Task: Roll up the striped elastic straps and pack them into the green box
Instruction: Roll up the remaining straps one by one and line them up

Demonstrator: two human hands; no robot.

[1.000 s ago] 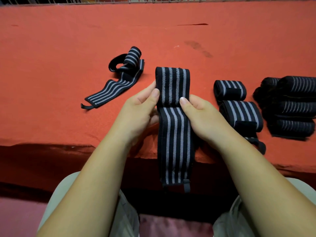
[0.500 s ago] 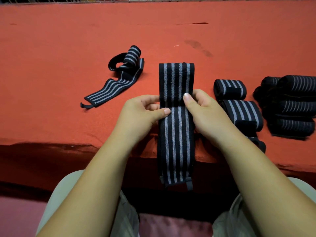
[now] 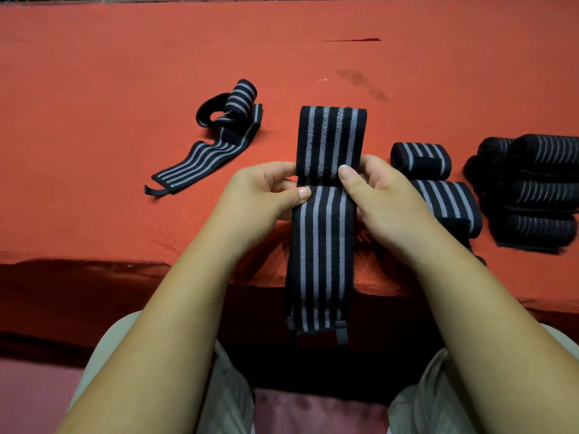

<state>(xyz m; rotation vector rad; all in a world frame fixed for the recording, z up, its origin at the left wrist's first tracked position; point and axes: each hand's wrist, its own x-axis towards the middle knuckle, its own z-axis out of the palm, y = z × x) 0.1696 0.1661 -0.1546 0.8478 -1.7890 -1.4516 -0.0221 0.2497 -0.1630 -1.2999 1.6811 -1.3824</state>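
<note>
Okay, the held striped strap runs lengthwise straight away from the person, long axis near-to-far. Its near end hangs off the table edge over the lap, two small dark loops at that end's corners. Its far end is folded back toward the person, so a doubled flap stands above the hands with the fold line at the top. The flap's free edge sits right between the thumbs. Stripes run along the length, grey on black.

The left hand pinches the strap's left edge, thumb tip on the front face, fingers curled behind. The right hand pinches the right edge the same way, thumb on the front at the flap's lower edge, fingers curled round behind. Both hands grasp the strap, neither is released.

On the red tablecloth, a loose strap lies to the left, half unrolled, its flat tail pointing toward the near left and a curl at its far end. Just right of the right hand sit two rolled straps, one behind the other. Farther right is a pile of rolled straps, touching each other, cut off by the frame edge. Light trousers show at the bottom.
</note>
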